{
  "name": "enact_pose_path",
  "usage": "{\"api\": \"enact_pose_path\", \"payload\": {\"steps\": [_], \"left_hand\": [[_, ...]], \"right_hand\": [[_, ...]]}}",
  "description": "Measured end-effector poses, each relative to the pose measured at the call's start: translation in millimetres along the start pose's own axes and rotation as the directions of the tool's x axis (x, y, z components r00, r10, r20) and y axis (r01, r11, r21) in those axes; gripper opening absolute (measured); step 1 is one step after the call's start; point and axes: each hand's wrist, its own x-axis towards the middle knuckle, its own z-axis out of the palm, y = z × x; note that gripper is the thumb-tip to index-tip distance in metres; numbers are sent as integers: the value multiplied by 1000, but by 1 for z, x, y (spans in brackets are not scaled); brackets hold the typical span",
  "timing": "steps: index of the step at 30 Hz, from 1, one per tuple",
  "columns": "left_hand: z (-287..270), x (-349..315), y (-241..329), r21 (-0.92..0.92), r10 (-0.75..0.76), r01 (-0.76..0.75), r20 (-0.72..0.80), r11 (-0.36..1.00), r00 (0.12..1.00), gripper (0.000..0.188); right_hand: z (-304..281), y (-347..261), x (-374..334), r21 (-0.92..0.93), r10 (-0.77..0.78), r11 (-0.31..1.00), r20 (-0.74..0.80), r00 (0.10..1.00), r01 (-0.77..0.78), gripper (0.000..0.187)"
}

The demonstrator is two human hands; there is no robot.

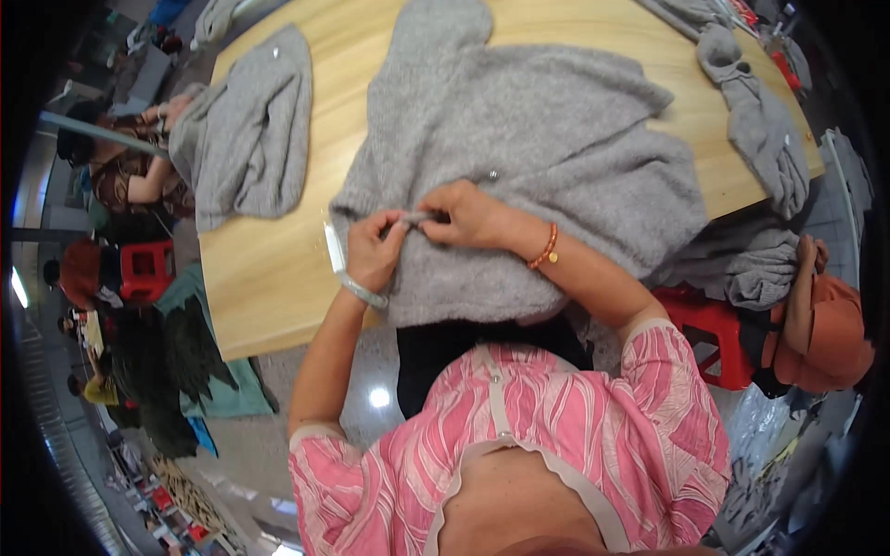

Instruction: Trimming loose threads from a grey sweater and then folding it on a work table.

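A grey knitted sweater (556, 111) lies spread over the wooden table, its near edge hanging toward my lap. My left hand (375, 248) pinches a small fold of its knit near the left edge. Just right of it, my right hand (468, 215) is closed on the same fold, thumb and fingers together. The fold is raised slightly between the two hands. A small shiny round spot (493, 174) shows on the sweater just beyond my right hand. Whether a small tool or thread sits between my fingers is too small to tell.
Another grey knit garment (255, 130) lies on the table's left side, close to a seated person (139, 176). More grey knitwear (765, 130) rests at the right edge. Red stools (146, 271) stand at both sides. A person in rust-coloured clothing (825, 324) sits at right.
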Motion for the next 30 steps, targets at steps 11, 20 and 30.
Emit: {"api": "enact_pose_path", "payload": {"steps": [11, 20, 30], "left_hand": [[3, -8, -22, -294, -38, 31, -16, 955, 999, 13], [5, -9, -11, -198, 19, -24, -28, 980, 999, 10], [7, -5, -13, -211, 19, -14, 22, 977, 1000, 8]], "right_hand": [[0, -7, -2, 33, 119, 992, 90, 989, -122, 23], [-4, -8, -7, 32, 85, 996, 101, 991, -89, 23], [-5, 1, -7, 60, 95, 993, 104, 990, -101, 19]]}}
